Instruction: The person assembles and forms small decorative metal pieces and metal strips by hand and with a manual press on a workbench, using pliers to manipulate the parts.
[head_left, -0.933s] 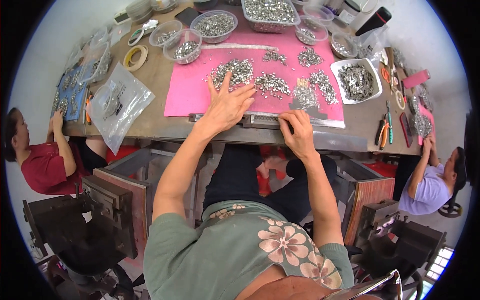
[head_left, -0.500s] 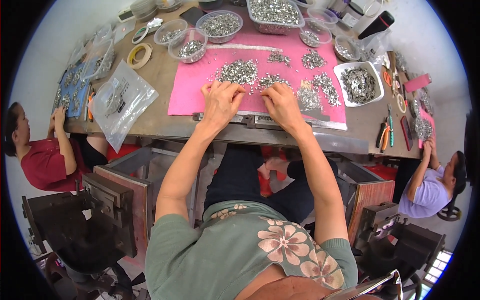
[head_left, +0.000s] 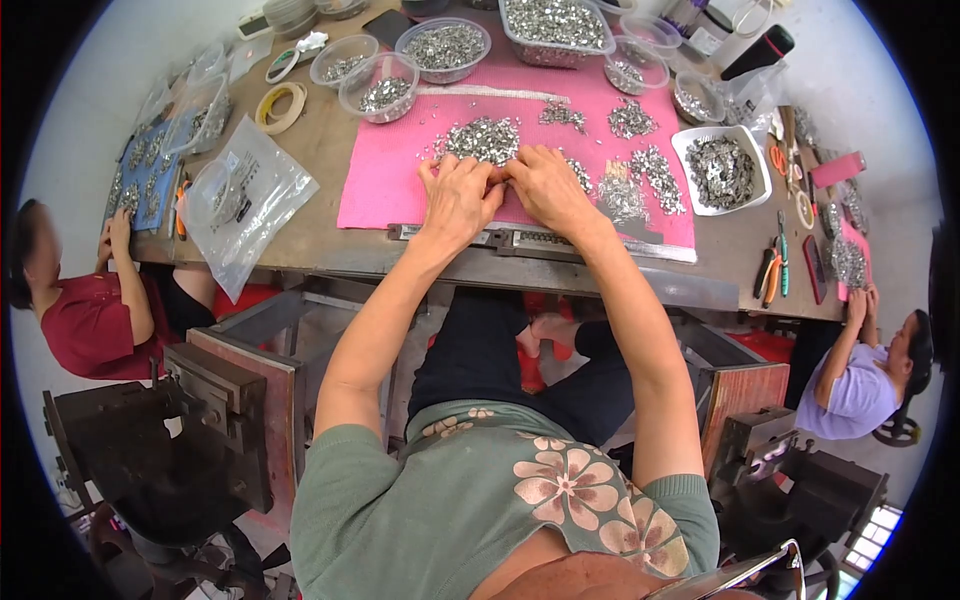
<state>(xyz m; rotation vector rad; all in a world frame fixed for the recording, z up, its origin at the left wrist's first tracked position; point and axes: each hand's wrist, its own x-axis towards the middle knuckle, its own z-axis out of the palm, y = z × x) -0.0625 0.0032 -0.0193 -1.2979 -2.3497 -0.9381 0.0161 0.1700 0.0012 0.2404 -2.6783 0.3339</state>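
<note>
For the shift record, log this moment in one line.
left hand: by silvery-piece pile | right hand: close beside left | grip contents: unclear | pink mat: beneath both

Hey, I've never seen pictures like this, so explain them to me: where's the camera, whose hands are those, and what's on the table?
There's no machine arm here. A person works with two bare hands, and a wide, curved lens worn on their head looks down, so straight edges bend. The left hand and right hand are close together at the near edge of a pile of shiny metal pieces. Whether the fingers hold a piece is hidden. The pile lies on a pink mat on the table. Around it are clear bowls and a white dish of similar bits, with a metal bar along the mat's near edge. Two other people sit at the far left and right.
</note>
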